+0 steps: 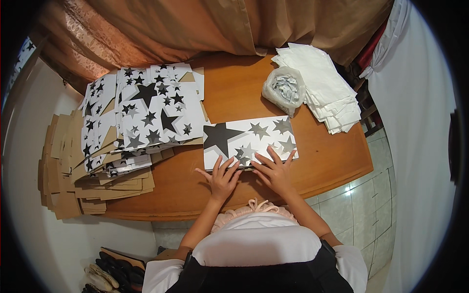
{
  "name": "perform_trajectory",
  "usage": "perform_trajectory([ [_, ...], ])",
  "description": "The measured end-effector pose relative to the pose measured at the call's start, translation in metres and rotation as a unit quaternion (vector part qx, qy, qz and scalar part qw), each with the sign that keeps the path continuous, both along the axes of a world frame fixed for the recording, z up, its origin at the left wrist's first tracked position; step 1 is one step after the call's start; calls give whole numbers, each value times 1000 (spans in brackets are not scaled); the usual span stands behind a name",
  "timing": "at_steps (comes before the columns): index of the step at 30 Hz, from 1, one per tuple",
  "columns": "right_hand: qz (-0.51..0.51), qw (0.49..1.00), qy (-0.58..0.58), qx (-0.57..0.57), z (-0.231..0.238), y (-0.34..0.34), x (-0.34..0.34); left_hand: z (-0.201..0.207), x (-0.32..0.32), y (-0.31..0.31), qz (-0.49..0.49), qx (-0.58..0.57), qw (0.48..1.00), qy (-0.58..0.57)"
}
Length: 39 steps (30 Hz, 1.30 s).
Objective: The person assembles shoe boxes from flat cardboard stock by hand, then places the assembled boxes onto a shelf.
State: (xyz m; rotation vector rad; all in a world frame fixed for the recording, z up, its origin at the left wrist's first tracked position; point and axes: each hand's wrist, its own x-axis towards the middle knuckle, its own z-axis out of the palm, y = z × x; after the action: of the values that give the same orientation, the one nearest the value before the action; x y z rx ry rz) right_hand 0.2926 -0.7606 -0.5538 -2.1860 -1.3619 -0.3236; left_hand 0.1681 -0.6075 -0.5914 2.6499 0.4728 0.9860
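Note:
A white cardboard box (251, 131) printed with black and grey stars lies on the wooden table in front of me, its long side toward me. My left hand (222, 179) rests with fingers spread on the box's near edge, thumb stretched out to the left. Beside it my right hand (276, 171) also lies with spread fingers, their tips on the top near the right end. Neither hand grasps anything. What is inside the box is hidden.
Flat star-printed cardboard sheets (161, 110) are piled at the left, above brown cardboard pieces (61, 161). Toward the back right stand a clear plastic bag (283, 90) of small packets and a stack of white sheets (322, 88). A curtain (195, 24) hangs behind the table (327, 161).

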Motion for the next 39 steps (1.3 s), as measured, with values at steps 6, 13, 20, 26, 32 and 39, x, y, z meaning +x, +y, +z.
perform_trajectory([
  [6, -47, 995, 82, 28, 4, 7, -9, -2, 0, 0, 2, -2, 1000, 3],
  [13, -90, 984, 151, 35, 13, 16, -13, -4, 0, 0, 2, -10, 1000, 0],
  [20, -57, 996, 61, 38, -5, 10, -9, -8, 2, -2, 8, -8, 1000, -4],
  [26, -48, 998, 11, 28, -11, 9, -7, 7, 5, -4, -3, -19, 1000, 2],
  [32, -47, 997, -34, 53, -25, 10, -2, 10, 15, -1, -90, 6, 996, -24],
  [39, -51, 994, -48, 83, -32, 14, 1, 14, 17, 3, -115, -21, 993, -25],
])
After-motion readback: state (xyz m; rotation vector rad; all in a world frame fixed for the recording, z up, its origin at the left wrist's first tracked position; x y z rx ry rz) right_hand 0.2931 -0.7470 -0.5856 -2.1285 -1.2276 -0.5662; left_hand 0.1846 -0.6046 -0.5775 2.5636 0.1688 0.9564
